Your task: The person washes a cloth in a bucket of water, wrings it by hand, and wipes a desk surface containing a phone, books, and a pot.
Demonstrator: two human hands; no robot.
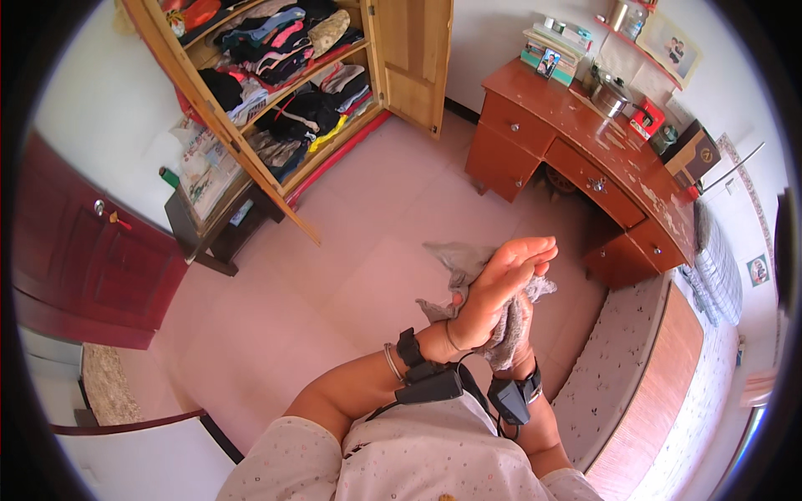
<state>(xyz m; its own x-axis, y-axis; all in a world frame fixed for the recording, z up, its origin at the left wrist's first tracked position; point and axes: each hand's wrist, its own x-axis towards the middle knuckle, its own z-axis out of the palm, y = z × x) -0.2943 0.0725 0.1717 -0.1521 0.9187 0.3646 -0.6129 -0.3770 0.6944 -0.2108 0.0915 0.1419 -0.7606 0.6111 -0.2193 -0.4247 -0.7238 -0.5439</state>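
Note:
A crumpled grey cloth is squeezed between my two hands, in front of my body and above the floor. My left hand lies over it with the fingers held together, pressing the cloth from the left. Loose, thin ends of the cloth stick out left of that hand, and another bit shows at its right. My right hand is on the cloth's other side, mostly hidden behind the left hand and the fabric. Black straps with small dark boxes and a cable sit on both wrists.
An open wooden wardrobe full of folded clothes stands at the far left. A worn red desk with a pot and books is at the far right. Right of me is a bed edge. A dark red door and a low table are leftward.

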